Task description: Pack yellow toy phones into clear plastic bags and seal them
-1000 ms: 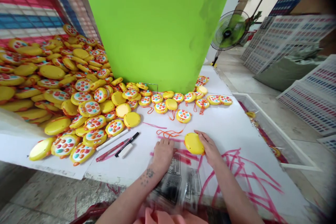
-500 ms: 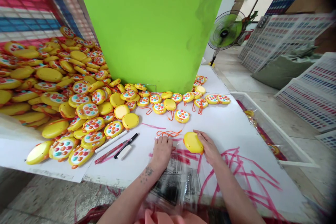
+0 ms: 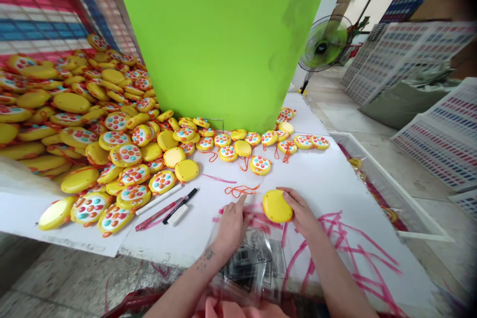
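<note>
Right fingers (image 3: 291, 196) clamp a yellow toy (image 3: 277, 206); left fingers (image 3: 231, 208), slightly apart, rest on plastic bags (image 3: 254, 257).

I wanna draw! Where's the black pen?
The black pen lies on the table in the head view, left of the left hand, beside the red pen.

the left hand (image 3: 231, 223) has drawn back a little nearer, and its index finger, earlier lying alongside the others, now sticks out toward the orange cord (image 3: 241, 190). the clear bags (image 3: 248, 264) by it have shifted, their far edge now nearer. the right hand (image 3: 301, 211) has turned its yellow toy (image 3: 278, 206) slightly.
</note>
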### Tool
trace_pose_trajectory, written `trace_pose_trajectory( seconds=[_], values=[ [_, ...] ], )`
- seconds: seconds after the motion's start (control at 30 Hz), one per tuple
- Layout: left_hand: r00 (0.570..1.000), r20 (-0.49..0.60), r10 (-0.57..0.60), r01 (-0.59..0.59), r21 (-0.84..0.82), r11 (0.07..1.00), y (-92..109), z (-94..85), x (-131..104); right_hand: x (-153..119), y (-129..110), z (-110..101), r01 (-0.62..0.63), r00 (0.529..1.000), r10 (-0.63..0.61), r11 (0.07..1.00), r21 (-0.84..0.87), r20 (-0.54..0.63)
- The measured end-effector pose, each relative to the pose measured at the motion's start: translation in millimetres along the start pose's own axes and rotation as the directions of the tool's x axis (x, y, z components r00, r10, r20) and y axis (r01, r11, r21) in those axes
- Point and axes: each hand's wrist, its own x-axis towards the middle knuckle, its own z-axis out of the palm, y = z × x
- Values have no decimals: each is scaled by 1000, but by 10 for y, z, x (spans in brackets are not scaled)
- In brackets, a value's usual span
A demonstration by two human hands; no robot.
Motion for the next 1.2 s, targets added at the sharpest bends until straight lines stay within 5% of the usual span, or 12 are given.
trace_pose_trajectory(
  seconds=[0.13,0.33,0.47,0.77,1.2],
  values=[
    [990,32,138,-139,31,990,7,-28,3,-94,-129,22,-76,984,72,997,22,161],
    [962,68,264,-269,75,960,57,-65,-35,6,-218,129,11,997,-13,999,32,82],
    [923,103,370,-380,105,919,43,-43,-56,101,-145,258,100,993,-91,986,-137,69],
    [918,102,384,-391,61,918,49,-79,-60,141,8,452,170,976,-95,896,-410,197],
    [944,-87,319,-316,51,948,-14,-47,-64,20,-98,576,266,911,-23,795,-546,411]
  ],
)
